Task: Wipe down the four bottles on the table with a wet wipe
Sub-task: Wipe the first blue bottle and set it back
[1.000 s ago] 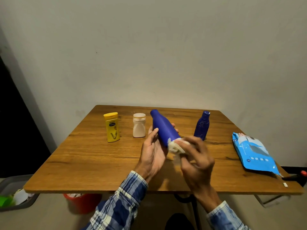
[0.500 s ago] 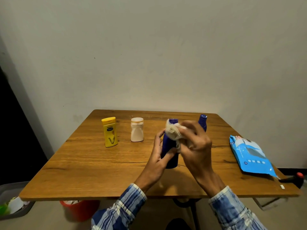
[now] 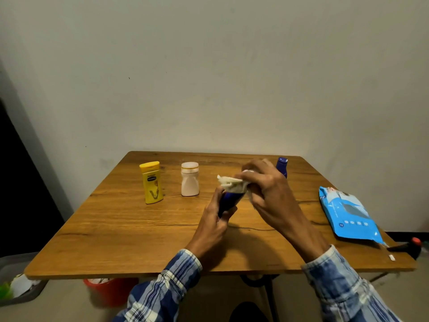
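Behind my left hand [image 3: 210,226] runs a soft woven-cloth sleeve [image 3: 167,291] in dark blue, pale blue and cream plaid, its cuff ending at the wrist. Behind my right hand [image 3: 267,194] the matching plaid cloth sleeve [image 3: 348,287] looks paler, light blue crossed with whitish lines.

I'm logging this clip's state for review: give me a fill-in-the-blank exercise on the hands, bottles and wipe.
The large blue bottle is in the grip of the ____. The wet wipe is held over that bottle's top by the ____. Left of the white bottle stands the ____. The wipes pack lies on the table at its ____ edge.
Missing: left hand; right hand; yellow bottle; right.
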A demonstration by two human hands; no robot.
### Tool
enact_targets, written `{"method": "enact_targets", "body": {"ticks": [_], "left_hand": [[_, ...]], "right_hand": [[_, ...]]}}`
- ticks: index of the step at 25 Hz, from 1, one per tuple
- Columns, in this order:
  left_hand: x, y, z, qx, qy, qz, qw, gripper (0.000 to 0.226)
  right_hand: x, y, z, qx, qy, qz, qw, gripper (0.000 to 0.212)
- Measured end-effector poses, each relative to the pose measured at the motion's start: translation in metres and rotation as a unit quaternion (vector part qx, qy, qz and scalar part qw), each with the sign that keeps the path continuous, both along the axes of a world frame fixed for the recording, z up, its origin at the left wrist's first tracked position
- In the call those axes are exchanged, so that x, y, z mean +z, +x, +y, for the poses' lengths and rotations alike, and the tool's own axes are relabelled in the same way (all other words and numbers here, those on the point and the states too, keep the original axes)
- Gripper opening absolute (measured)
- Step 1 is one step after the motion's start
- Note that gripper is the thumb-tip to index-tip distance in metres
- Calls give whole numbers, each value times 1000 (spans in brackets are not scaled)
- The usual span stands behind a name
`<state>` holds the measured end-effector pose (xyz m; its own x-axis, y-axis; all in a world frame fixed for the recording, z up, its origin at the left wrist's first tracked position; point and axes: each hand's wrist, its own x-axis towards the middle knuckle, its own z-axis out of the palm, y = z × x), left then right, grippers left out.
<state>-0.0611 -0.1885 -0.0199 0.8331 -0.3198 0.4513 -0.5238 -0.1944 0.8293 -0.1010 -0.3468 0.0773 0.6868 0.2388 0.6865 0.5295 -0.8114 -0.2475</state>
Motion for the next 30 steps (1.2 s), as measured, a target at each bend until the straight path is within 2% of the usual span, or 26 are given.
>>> {"method": "enact_targets", "body": {"ticks": [3,5,7,10,13,15,17,19,20,24,26,30], "left_hand": [[-3,-1,7,7,7,17,1000,63],[-5,0,10,16,10,13,1000,64],[-5,1,8,25,18,-11,999,68],[-4,2,4,33,9,-20,999,64],[-6,0,9,38,-7,-8,999,59],[-3,2,12,41,-12,-10,999,62],[-2,3,10,40,-3,-22,999,63],[0,-1,3,48,-12,-30,998,62],[1,-2,0,50,-21,-26,998,62],[-2,-9,-4,29,-49,21,998,65],[-5,-8,0,8,-36,28,999,71],[-2,-6,1,-42,-49,77,995,69]], "right_hand": [[7,-6,-13,44,25,32,998,23],[15,-4,-22,29,108,-3,994,21],[21,0,-18,12,143,-41,989,24],[7,1,-1,23,68,-6,997,29],[-4,-7,-8,42,28,28,998,19],[0,-10,-14,36,97,14,995,16],[6,-7,-13,-4,185,-45,982,16],[3,-3,-3,-20,212,-96,972,22],[-4,-1,4,-21,194,-106,975,27],[-53,-3,18,-19,27,-106,994,34],[-66,-4,15,8,10,-85,996,38],[-50,6,-3,-41,159,-106,981,39]]}}
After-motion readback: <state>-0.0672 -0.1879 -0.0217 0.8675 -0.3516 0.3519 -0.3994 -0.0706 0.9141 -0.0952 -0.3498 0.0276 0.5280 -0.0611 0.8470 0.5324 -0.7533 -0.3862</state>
